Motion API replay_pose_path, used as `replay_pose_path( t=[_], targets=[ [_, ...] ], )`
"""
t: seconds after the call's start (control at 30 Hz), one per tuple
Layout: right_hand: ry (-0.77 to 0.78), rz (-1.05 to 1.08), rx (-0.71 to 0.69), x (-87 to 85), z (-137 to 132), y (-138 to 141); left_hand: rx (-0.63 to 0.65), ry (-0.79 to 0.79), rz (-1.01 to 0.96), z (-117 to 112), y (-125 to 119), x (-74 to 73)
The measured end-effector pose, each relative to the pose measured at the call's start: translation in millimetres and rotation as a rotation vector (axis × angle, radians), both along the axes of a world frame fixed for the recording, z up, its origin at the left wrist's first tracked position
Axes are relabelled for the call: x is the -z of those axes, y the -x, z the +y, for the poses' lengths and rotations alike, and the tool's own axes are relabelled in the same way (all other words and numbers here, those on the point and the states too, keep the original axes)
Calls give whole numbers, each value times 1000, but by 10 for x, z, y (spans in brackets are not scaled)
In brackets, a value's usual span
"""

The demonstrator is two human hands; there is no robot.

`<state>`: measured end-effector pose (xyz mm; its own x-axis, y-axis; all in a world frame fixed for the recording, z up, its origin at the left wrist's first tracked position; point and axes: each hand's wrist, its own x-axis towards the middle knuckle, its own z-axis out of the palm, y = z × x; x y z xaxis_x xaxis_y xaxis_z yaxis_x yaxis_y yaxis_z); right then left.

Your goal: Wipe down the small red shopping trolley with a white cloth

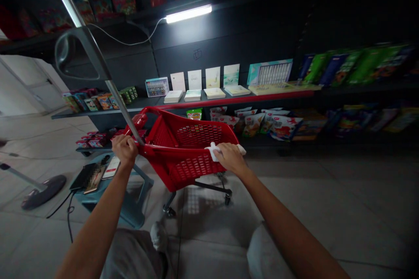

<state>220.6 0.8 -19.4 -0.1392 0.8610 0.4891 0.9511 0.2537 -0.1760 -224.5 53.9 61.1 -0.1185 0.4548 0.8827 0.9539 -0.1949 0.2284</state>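
A red plastic shopping cart [183, 153] with perforated sides stands in front of me on black casters. My left hand [125, 150] is closed around the near end of its red handle [139, 120], beside a tilted metal pole [122, 107] that reaches down to that corner. On the cart's near rim rests my right hand [229, 157], fingers closed over a white cloth [214, 151]. Part of the cloth sticks out on both sides of the fingers. The inside bottom of the cart is hidden by its near wall.
Shelves behind the cart hold white booklets [215, 93], boxed sets [271, 73] and snack bags [253, 124], under a lit tube lamp [189, 14]. At left, a blue-grey stool [131, 213] bears a phone [111, 167] and dark devices; cables and a round stand base [44, 192] are on the floor.
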Motion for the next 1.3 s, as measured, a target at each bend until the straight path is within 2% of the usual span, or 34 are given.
replay_pose_path(
  t=[0.13, 0.4, 0.53, 0.67, 0.8, 0.9, 1.1, 1.3],
  targets=[
    [-59, 53, 51, 2, -12, 340, -29, 39, 50, -26, -102, -91],
    [-215, 218, -60, 48, -19, 1049, -43, 91, 155, -31, -347, -108],
    [-231, 272, -96, 22, -26, 1200, 8, 65, 210, -19, -438, -80],
    [-227, 277, -123, -21, -31, 1202, 60, 38, 226, -21, -519, -40],
    [-187, 228, -175, -44, 1, 1034, 83, 25, 201, -25, -595, -30],
    [-149, 171, -224, -17, 59, 768, 90, 18, 175, -5, -622, -42],
    [-75, 107, -190, 105, 157, -23, 84, 7, 190, 31, -599, -54],
    [-28, 144, -108, 295, 196, -825, 72, -27, 219, -6, -628, -63]
  ],
)
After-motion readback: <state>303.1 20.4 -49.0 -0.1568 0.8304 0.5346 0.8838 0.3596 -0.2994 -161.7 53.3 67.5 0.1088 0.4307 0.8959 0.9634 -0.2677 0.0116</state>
